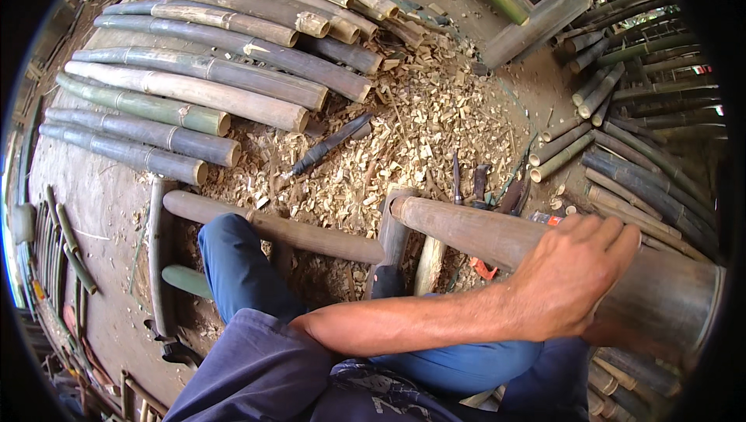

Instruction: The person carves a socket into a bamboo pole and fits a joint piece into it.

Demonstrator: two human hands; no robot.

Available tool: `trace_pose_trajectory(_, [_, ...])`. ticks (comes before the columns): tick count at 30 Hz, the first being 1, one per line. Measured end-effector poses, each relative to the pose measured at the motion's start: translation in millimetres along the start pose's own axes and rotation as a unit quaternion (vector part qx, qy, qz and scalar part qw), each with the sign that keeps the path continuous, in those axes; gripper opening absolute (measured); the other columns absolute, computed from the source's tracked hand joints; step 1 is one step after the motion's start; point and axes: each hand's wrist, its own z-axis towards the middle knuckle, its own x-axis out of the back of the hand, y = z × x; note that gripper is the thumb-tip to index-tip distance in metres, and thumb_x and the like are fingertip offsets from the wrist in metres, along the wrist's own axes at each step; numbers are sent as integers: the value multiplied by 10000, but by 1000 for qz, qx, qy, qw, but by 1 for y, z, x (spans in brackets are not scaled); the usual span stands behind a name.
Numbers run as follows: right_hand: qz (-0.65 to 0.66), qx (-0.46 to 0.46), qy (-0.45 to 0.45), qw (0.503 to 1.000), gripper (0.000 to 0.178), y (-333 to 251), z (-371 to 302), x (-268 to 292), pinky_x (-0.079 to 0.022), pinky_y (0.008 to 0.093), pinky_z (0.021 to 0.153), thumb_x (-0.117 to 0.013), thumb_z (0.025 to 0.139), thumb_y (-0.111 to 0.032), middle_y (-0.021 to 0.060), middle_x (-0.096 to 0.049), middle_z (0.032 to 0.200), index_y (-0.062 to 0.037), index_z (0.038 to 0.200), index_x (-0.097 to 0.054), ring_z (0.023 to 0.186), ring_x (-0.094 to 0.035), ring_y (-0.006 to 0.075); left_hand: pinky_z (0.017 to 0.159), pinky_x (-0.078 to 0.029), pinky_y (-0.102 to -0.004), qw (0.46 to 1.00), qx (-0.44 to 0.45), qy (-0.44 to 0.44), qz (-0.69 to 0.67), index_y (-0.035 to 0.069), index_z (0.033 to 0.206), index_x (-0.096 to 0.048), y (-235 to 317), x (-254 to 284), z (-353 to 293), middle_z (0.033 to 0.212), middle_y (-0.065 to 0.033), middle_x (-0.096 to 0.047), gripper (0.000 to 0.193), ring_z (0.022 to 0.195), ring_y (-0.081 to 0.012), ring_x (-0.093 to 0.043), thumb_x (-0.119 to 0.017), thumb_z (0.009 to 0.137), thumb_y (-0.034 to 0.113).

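My left hand (579, 270) is closed around a thick brown bamboo pole (474, 228), its forearm reaching across my lap from the left. The pole slants from the middle of the view to the right edge, with its wide cut end (711, 305) nearest me on the right. Its far, narrower end rests by an upright bamboo post (394, 231) of a low frame. My right hand is out of sight. A horizontal bamboo rail (318, 237) of the frame passes by my blue-trousered knee (241, 266).
Several cut bamboo poles (194, 95) lie side by side at the far left. Wood chips (420, 127) cover the ground ahead, with a long dark tool (330, 146) and a slim dark tool (457, 177) on them. More bamboo (653, 165) is piled at the right.
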Motion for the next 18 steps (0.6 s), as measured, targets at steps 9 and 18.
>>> trace_pose_trajectory(9, [-25, -31, -25, 999, 988, 0, -2, -14, -355, 504, 1167, -440, 953, -758, 222, -465, 1498, 60, 1501, -357, 1379, -446, 330, 842, -508, -453, 998, -17, 50, -37, -76, 1279, -531, -3, 9, -5, 1095, -185, -567, 709, 1011, -364, -597, -751, 622, 74])
trace_pose_trajectory(18, [-19, -25, -47, 998, 986, -8, 7, -20, -368, 500, 1157, -429, 957, -760, 223, -472, 1492, 61, 1499, -363, 1370, -459, 327, 812, -511, -437, 995, -28, -71, -58, -95, 1271, -536, -5, 22, 1, 1043, -177, -562, 724, 959, -356, -594, -740, 604, 99])
